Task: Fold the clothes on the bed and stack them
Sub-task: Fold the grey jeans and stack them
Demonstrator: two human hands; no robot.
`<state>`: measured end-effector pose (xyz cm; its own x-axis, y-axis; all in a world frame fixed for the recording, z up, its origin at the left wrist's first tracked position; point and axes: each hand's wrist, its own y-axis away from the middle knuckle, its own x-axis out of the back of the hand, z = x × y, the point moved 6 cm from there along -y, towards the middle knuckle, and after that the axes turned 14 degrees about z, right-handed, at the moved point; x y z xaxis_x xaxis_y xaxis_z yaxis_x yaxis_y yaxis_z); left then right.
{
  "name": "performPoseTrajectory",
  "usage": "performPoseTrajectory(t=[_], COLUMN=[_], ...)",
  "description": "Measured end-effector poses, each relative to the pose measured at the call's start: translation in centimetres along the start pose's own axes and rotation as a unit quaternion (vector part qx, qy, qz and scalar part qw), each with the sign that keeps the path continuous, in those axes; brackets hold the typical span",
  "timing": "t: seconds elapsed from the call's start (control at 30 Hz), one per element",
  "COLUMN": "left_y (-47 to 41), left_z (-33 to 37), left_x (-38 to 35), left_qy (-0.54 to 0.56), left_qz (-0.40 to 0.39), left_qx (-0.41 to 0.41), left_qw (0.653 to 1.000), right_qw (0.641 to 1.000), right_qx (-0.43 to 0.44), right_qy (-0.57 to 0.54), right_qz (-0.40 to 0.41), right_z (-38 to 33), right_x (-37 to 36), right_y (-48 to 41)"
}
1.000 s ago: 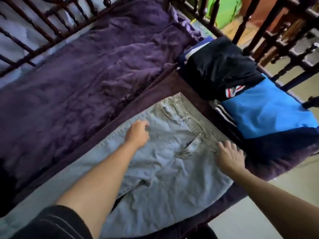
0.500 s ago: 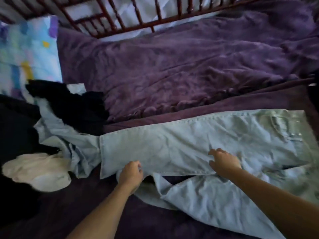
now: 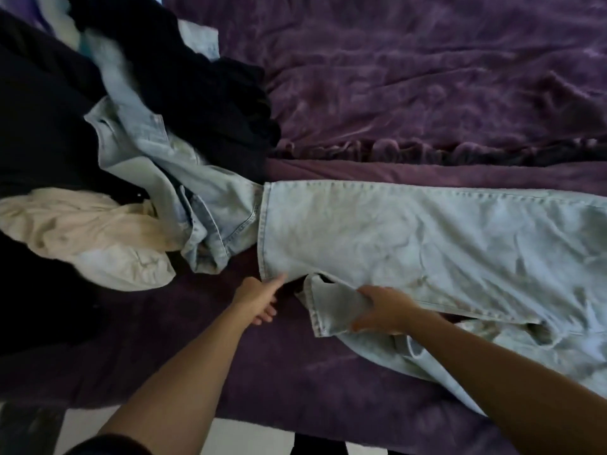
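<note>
Pale jeans lie spread along the near side of the bed on the dark sheet. The hems are at your fingers and the rest runs off to their right.

Your right hand grips the hem of the nearer leg, fingers curled under, thumb on top, cloth bunched between. Your left hand stretches its forefinger to the hem corner of the farther leg. The other fingers curl loosely. Whether it pinches the denim, I cannot tell.

Handling, by judgement: the denim looks soft but weighty, not slippery, nothing fragile. It will likely drag on the sheet and sag from 1 grip. Take both hem corners, 1 per hand, and lay the nearer leg on the farther one, seams matched.

Count:
- 1 pair of jeans laid out, 2 legs, 2 hems.
- 1 crumpled denim piece just beyond your left fingertips, touching the farther hem.
- 1 cream garment left of that.
- Black clothes heaped beyond, number unclear.
- 1 purple duvet well beyond the fingers.
</note>
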<state>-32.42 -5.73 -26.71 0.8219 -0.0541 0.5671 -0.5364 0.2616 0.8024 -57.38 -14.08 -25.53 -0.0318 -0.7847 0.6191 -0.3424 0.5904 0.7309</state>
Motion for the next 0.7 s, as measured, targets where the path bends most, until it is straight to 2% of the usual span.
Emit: performPoseTrajectory(t=[0.07, 0.1, 0.17, 0.3, 0.4, 0.5, 0.57, 0.63, 0.7], left_y=[1.5, 2.2, 3.2, 4.8, 5.7, 6.7, 7.6, 8.8, 10.3], left_z=[-0.3, -0.3, 0.1, 1.0, 0.7, -1.0, -1.9, -2.4, -3.3], left_x=[-3.8, -5.4, -7.2, -5.1, -1.3, 1.8, 2.2, 1.2, -0.2], left_qy=[0.029, 0.051, 0.108, 0.176, 0.154, 0.175, 0.179, 0.114, 0.048], left_qz=[-0.088, -0.103, -0.082, -0.031, -0.029, -0.024, -0.039, -0.082, -0.153], left_qx=[0.027, 0.023, -0.011, -0.070, -0.095, -0.073, -0.112, -0.174, -0.190], left_qw=[0.995, 0.993, 0.991, 0.981, 0.983, 0.982, 0.977, 0.975, 0.969], right_qw=[1.000, 1.000, 0.999, 0.999, 0.998, 0.996, 0.999, 0.998, 0.993], right_qx=[-0.006, -0.004, 0.004, 0.014, -0.004, 0.011, 0.011, 0.002, -0.010], right_qy=[-0.007, -0.013, -0.026, 0.006, 0.058, 0.077, 0.030, -0.049, -0.103], right_qz=[-0.017, -0.028, -0.036, 0.036, 0.037, 0.035, 0.037, 0.042, 0.050], right_z=[-0.2, 0.0, 0.5, 2.4, 4.5, 5.0, 4.9, 5.5, 6.7], right_x=[-2.0, -2.9, -3.9, -3.3, -3.3, -3.6, -3.4, -3.4, -3.0], right_y=[1.2, 2.0, 3.6, 6.1, 7.8, 9.4, 10.5, 11.6, 12.8])
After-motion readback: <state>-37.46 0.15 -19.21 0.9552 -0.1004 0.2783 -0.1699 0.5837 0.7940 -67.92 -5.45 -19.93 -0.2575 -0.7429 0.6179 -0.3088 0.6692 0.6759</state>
